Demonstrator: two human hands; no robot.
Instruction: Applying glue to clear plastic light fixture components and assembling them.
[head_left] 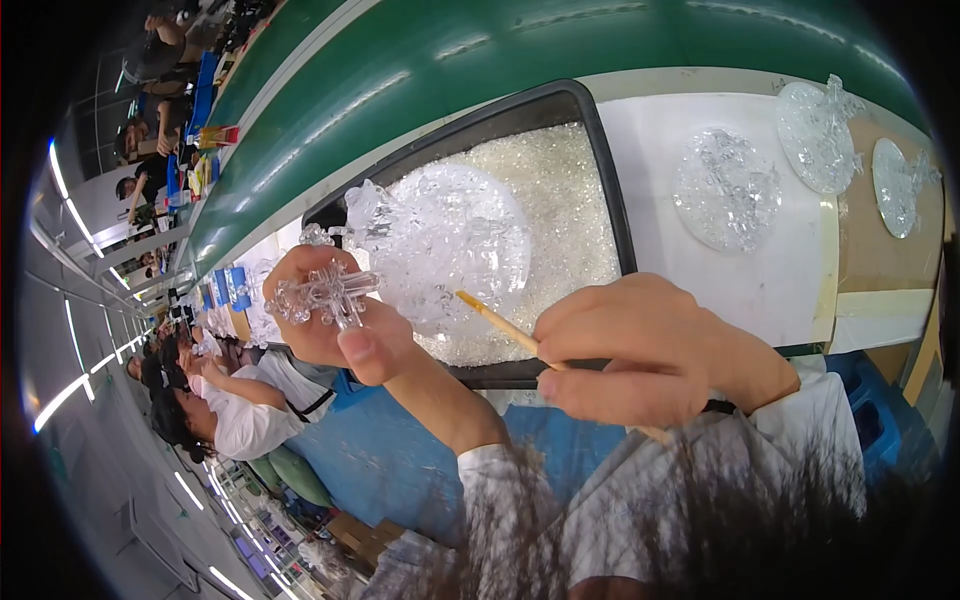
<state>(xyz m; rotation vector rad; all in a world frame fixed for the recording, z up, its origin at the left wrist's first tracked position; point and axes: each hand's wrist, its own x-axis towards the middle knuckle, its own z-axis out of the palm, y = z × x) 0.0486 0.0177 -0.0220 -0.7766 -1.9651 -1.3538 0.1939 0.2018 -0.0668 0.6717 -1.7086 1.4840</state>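
Observation:
My left hand [345, 335] is closed around a clear, ornate cross [335, 292], with the thumb bent against its lower side. Just beyond it, a clear round disc [490, 225] with raised clear shapes lies over the glitter in a black tray [604, 165]. I cannot tell whether cross and disc are joined. Between the fingers of my right hand [640, 350] is a thin wooden brush [505, 325], its yellowish tip pointing left, over the disc's near edge. Whether the tip touches the disc cannot be made out.
Pale sparkling granules [570, 190] fill the tray. To its right stand several clear discs with figures, one on white paper [728, 190]. A green surface [400, 100] runs along the far side. At left, a co-worker in a white shirt [250, 410] sits near the bench; a blue stool [870, 410] is at right.

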